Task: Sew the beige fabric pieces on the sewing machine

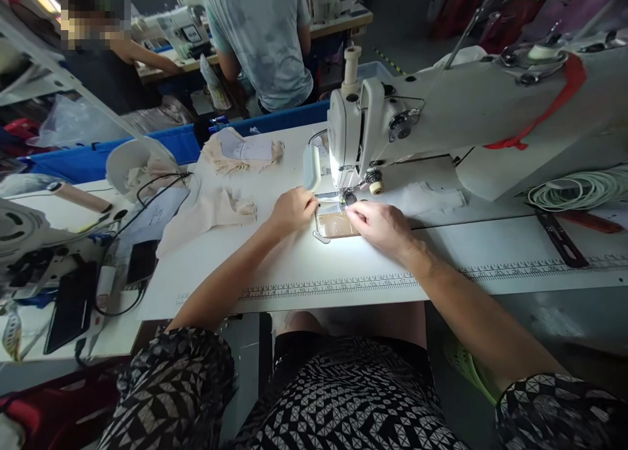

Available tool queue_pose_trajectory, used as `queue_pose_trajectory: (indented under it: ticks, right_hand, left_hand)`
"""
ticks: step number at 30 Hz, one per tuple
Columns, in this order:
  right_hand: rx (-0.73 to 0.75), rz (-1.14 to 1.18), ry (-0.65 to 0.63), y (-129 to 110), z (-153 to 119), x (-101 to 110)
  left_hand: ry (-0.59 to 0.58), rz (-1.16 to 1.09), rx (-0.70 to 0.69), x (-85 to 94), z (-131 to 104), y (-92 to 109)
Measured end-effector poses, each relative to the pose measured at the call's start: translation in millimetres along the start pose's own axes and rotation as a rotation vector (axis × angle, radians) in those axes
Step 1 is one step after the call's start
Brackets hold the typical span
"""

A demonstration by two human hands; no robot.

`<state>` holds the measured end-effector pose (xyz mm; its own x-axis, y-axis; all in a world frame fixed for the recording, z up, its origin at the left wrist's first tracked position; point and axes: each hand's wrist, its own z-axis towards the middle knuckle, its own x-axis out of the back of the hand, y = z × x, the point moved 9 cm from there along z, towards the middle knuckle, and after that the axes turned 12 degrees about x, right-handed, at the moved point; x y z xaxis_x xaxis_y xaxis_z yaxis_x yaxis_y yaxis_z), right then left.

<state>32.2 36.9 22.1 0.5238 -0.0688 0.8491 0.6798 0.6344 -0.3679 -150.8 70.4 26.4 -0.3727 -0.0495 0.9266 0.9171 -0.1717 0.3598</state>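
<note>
Under the lit head of a white sewing machine (346, 133), a narrow pale strip that looks like fabric (328, 203) lies by the presser foot (347, 197). My left hand (293, 210) is closed at the strip's left end, its fingertips pinched together. On the other side, my right hand (383, 224) is closed too, thumb and forefinger pinched close beside the presser foot. Whatever sits in that pinch is too small to make out. Between the hands, a brown, shiny plate (336, 225) is set in the worktop.
Pale fabric pieces (209, 218) lie left, and a white scrap (426, 198) lies right. A printed ruler (343, 285) runs along the front edge. Dark-handled snips (562, 241) and coiled cord (579, 190) are at right. A phone (71, 309) lies far left. Two people work behind.
</note>
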Motion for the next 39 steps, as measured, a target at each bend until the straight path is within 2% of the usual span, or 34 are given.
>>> queue_pose_trajectory:
  ticks: [5,11,15,19,21,25,26,28,31,32,34,36,39]
  right_hand:
    - [0.044,0.005,-0.011,-5,-6,-9]
    - [0.038,-0.029,-0.016,-8,-2,-17]
    - [0.101,0.018,-0.077,-23,5,-20]
    - [0.1,0.237,-0.152,-37,10,-26]
    - [0.075,0.289,-0.171,-40,10,-29]
    - [0.009,0.289,-0.124,-34,9,-31]
    - [-0.004,0.298,-0.107,-32,9,-31]
    - [-0.012,0.316,-0.074,-27,8,-30]
    - [-0.009,0.357,-0.049,-22,9,-25]
    - [-0.012,0.378,-0.048,-21,9,-23]
    - [-0.024,0.435,-0.056,-19,8,-19]
    - [-0.05,0.528,-0.074,-16,6,-16]
    - [-0.104,0.672,-0.104,-9,2,-16]
  left_hand:
    - [-0.117,-0.231,0.004,-0.7,-2,9]
    - [-0.102,-0.352,0.077,-5.2,0,6]
    - [-0.18,-0.541,0.141,-4.4,-15,9]
    - [-0.184,-0.666,0.169,-0.1,-34,14]
    - [-0.2,-0.703,0.179,-4.3,-40,14]
    - [-0.274,-0.807,0.183,-21.8,-46,12]
    - [-0.273,-0.81,0.163,-24.0,-47,12]
    - [-0.188,-0.705,0.081,-20.4,-52,13]
    - [0.03,-0.295,-0.087,-8.0,-67,21]
    - [0.073,-0.153,-0.128,-7.0,-73,23]
    - [0.085,0.021,-0.164,-8.3,-81,19]
    - [0.058,0.017,-0.132,-5.6,-86,4]
    - [0.031,-0.16,0.01,8.6,-90,-30]
